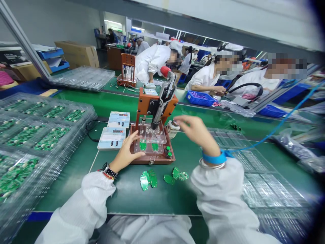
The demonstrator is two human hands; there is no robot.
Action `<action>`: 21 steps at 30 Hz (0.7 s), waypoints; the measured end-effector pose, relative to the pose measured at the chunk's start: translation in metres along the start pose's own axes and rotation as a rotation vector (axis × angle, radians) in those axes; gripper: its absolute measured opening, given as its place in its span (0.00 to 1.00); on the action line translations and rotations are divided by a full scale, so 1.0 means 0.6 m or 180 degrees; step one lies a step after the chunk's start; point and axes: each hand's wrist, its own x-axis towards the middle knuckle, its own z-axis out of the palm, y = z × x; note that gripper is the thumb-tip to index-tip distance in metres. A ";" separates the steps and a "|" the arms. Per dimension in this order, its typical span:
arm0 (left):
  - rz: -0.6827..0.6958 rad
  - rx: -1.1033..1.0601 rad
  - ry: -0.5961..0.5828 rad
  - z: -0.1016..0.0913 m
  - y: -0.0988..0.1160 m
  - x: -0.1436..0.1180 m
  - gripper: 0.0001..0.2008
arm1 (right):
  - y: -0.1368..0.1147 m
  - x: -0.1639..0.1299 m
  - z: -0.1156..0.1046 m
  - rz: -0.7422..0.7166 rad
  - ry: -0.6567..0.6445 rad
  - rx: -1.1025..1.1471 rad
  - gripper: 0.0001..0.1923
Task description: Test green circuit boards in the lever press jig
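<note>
An orange press fixture [154, 105] with a red-knobbed lever [166, 72] stands on a brown base [152, 159]. Two small green circuit boards [149, 146] lie under its clear plate. My left hand [128, 150] rests on the left edge of the base, fingers spread on the clear plate. My right hand [194, 130] hovers to the right of the lever, fingers loosely apart, close to a small white jar [173, 128]; it holds nothing. Several loose green boards [157, 177] lie on the mat in front of the fixture.
Stacked clear trays of green boards [35, 135] fill the left side. Two white counter boxes [115, 130] sit left of the fixture. Empty clear trays [264, 183] lie to the right. A blue cable [274, 130] runs from my right wrist strap. Other people in white coats work across the green conveyor [114, 101].
</note>
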 end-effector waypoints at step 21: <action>0.0015 0.2061 -0.0233 -0.185 -0.086 0.062 0.21 | -0.219 0.058 -0.006 -0.1866 0.1295 0.1707 0.14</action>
